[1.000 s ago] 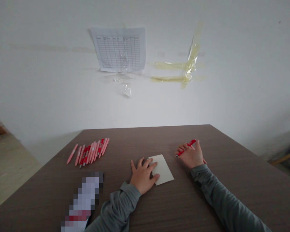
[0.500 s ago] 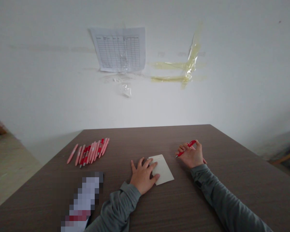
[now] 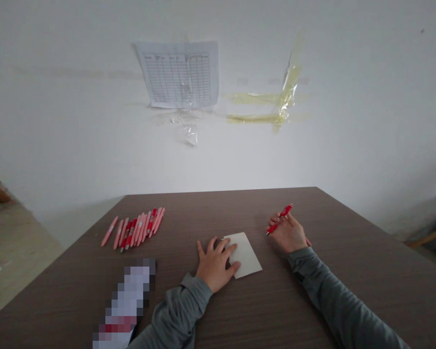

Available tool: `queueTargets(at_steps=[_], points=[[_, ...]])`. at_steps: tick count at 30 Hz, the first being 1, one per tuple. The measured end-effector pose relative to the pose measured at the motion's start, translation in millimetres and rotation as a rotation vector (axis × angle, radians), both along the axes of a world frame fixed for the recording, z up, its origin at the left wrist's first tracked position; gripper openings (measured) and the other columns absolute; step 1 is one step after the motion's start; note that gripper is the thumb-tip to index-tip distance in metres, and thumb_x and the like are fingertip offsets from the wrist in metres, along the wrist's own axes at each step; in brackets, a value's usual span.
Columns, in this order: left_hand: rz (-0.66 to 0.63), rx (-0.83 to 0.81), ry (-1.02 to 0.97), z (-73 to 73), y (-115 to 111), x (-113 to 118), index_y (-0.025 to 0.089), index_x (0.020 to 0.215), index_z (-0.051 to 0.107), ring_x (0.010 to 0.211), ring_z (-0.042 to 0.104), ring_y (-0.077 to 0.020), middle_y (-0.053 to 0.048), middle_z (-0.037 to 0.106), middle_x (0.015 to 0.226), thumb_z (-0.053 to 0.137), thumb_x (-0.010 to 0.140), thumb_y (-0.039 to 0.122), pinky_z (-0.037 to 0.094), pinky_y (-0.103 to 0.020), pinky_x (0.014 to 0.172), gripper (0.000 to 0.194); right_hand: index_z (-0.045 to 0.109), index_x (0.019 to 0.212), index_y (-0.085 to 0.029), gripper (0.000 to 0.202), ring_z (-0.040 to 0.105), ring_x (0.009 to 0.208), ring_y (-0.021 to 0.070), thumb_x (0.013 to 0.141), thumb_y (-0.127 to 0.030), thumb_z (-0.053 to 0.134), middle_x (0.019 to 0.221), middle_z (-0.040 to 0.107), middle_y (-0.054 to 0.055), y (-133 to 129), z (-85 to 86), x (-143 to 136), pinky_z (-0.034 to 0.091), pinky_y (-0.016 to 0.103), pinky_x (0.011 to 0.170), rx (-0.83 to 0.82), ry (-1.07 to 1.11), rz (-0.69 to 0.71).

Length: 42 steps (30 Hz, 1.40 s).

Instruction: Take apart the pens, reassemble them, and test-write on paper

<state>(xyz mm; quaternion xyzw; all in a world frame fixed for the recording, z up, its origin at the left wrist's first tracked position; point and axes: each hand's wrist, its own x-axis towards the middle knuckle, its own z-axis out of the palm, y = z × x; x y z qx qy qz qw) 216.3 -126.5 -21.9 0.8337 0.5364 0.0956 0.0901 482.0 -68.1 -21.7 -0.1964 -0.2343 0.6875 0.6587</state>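
Observation:
A white square of paper (image 3: 247, 254) lies near the middle of the table, perhaps a small pad. My left hand (image 3: 217, 265) rests flat with its fingers spread, the fingertips and thumb on the paper's left side. To the right of the paper, my right hand (image 3: 288, 234) is turned partly palm up. Its fingers hold a red pen (image 3: 285, 210) at a slant, the dark tip pointing down and left, the other end up and right. A red bit at the wrist's right edge is too small to name.
A row of several pink and red pens (image 3: 140, 229) lies at the table's far left. A blurred-out pale object with a dark edge (image 3: 125, 300) sits at the front left. The brown table (image 3: 218, 208) meets a wall with a taped printed sheet (image 3: 178, 75).
In my right hand the red pen has shifted and stands a little steeper; the thumb and fingers have changed position around it. My left hand and the paper stay put.

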Motion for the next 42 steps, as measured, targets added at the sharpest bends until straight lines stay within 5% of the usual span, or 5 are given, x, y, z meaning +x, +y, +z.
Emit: queueTargets(at_steps=[6,11,13,20,42], points=[[0.002,-0.018,0.002,2.1,-1,-1,0.044,0.133,0.04,0.136,0.021,-0.0349,0.003,0.037,0.147,0.034,0.083,0.063,-0.002,-0.077,0.101,0.054,0.061,0.085,-0.02,0.013,0.051,0.059,0.0123,0.076,-0.03,0.06,0.067,0.052,-0.003,7,-4.4,6,0.049,0.031,0.062,-0.049,-0.238,-0.262],[0.01,-0.018,0.032,3.0,-1,-1,0.042,0.133,0.039,0.137,0.021,-0.0352,0.001,0.036,0.147,0.034,0.083,0.063,0.001,-0.077,0.102,0.055,0.066,0.082,-0.02,0.021,0.049,0.07,0.0175,0.074,-0.039,0.063,0.066,0.051,-0.001,12,-1.2,22,0.044,0.038,0.076,0.037,-0.951,-0.644],[0.009,-0.016,0.032,3.0,-1,-1,0.042,0.133,0.039,0.137,0.021,-0.0351,0.002,0.036,0.147,0.034,0.083,0.063,0.001,-0.077,0.101,0.055,0.067,0.077,-0.019,0.014,0.048,0.085,0.0226,0.07,-0.032,0.067,0.075,0.057,0.004,10,-0.3,30,0.038,0.043,0.086,0.038,-1.082,-0.691],[0.002,0.002,0.007,1.2,0,-1,0.044,0.132,0.04,0.136,0.022,-0.0348,0.002,0.038,0.146,0.035,0.082,0.063,0.0,-0.078,0.101,0.054,0.07,0.09,-0.023,0.025,0.044,0.104,0.0316,0.089,-0.033,0.048,0.098,0.064,0.011,0,-5.2,34,0.02,0.062,0.095,-0.071,-2.3,-0.732],[0.004,-0.009,-0.006,2.8,-1,-3,0.044,0.132,0.041,0.137,0.021,-0.0343,0.004,0.037,0.147,0.034,0.083,0.062,-0.002,-0.078,0.101,0.053,0.068,0.094,-0.024,0.019,0.048,0.101,0.0311,0.086,-0.027,0.051,0.096,0.067,0.01,7,-18.1,35,0.01,0.072,0.096,-0.049,-2.483,-0.75]])
